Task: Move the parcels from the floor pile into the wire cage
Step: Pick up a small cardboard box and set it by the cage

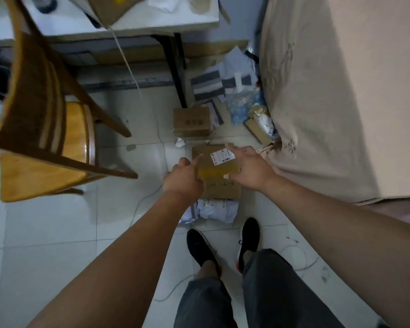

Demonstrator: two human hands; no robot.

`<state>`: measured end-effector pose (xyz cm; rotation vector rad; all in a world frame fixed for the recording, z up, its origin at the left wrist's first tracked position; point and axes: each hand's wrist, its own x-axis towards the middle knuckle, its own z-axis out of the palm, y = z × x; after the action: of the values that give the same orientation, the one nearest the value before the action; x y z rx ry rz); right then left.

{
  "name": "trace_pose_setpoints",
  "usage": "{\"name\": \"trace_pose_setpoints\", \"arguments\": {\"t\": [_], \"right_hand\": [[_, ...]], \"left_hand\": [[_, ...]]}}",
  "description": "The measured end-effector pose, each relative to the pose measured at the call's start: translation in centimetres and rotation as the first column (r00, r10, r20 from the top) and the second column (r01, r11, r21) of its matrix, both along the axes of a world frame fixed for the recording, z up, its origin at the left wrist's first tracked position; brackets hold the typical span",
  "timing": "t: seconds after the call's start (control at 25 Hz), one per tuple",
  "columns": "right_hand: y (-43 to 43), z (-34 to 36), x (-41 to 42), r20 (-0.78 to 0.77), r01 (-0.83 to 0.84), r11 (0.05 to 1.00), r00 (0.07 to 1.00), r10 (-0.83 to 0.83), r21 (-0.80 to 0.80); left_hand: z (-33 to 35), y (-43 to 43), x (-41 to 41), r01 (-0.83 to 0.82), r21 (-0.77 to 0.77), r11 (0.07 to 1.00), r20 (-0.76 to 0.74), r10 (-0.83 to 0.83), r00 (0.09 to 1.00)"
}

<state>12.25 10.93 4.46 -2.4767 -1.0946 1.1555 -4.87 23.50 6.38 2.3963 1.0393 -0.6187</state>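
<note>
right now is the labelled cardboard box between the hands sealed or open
Sealed: the cardboard box has its top flaps flat and shut, with a yellow tape band across them.

Before me, cardboard box [219,188]: matt brown, glossy tape strip [217,171], paper label [221,156]; floor tiles [57,221] glossy; chair [40,171] varnished wood; mailer bag [217,209] crinkled plastic.

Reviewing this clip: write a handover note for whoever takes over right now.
Left hand: at the left edge of the labelled cardboard box, index finger on it; grip unclear.
Right hand: fingers spread over its right side.
The box lies partly over a white poly mailer; a smaller cardboard box and bagged parcels lie beyond.
Wire cage not in view.
Done: cannot tell.
Left: lift this box, then the rest.
</note>
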Motion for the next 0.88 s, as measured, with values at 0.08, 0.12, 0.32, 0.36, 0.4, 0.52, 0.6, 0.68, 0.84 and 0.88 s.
{"name": "trace_pose_setpoints", "arguments": {"t": [0.08,0.12,0.32,0.36,0.4,0.52,0.6,0.68,0.84,0.88], "right_hand": [[0.8,-5.3,0.4,0.026,0.04,0.999,0.999,-0.04,0.002],[1.1,-8.2,0.7,0.033,0.062,0.998,0.998,-0.062,0.004],[0.7,-23.3,2.9,-0.029,0.131,0.99,0.991,-0.13,0.047],[0.2,-26.8,3.0,-0.038,0.142,0.989,0.989,-0.14,0.042],[-0.2,-30.3,3.1,-0.039,0.151,0.988,0.988,-0.15,0.03],[-1.4,-39.3,3.5,-0.033,0.172,0.985,0.985,-0.172,-0.019],[-1.9,-43.6,3.8,-0.031,0.186,0.982,0.982,-0.188,-0.043],[-2.1,-47.3,4.2,-0.048,0.206,0.977,0.977,-0.209,-0.054],[-1.8,-51.7,5.0,-0.142,0.279,0.96,0.951,-0.277,-0.006],[-1.6,-52.2,5.1,-0.166,0.297,0.955,0.942,-0.291,0.011]], "left_hand": [[-5.8,1.2,0.8,0.01,-0.016,1.0,0.002,-0.01,1.0],[-9.1,1.5,1.3,0.012,-0.016,1.0,0.014,-0.012,1.0],[-25.9,0.3,2.0,-0.07,-0.032,0.997,0.045,0.071,0.996],[-29.4,-0.3,1.9,-0.078,-0.047,0.996,0.041,0.08,0.996],[-32.8,-0.8,1.9,-0.098,-0.076,0.992,0.046,0.101,0.994],[-41.7,-0.8,2.1,-0.148,-0.162,0.976,0.081,0.163,0.983],[-46.3,0.2,2.2,-0.142,-0.165,0.976,0.079,0.156,0.985],[-50.0,1.6,2.6,-0.157,-0.169,0.973,0.078,0.172,0.982],[-53.8,3.6,4.1,-0.211,-0.272,0.939,0.102,0.246,0.964],[-54.1,3.6,4.4,-0.207,-0.284,0.936,0.117,0.249,0.961]]}}
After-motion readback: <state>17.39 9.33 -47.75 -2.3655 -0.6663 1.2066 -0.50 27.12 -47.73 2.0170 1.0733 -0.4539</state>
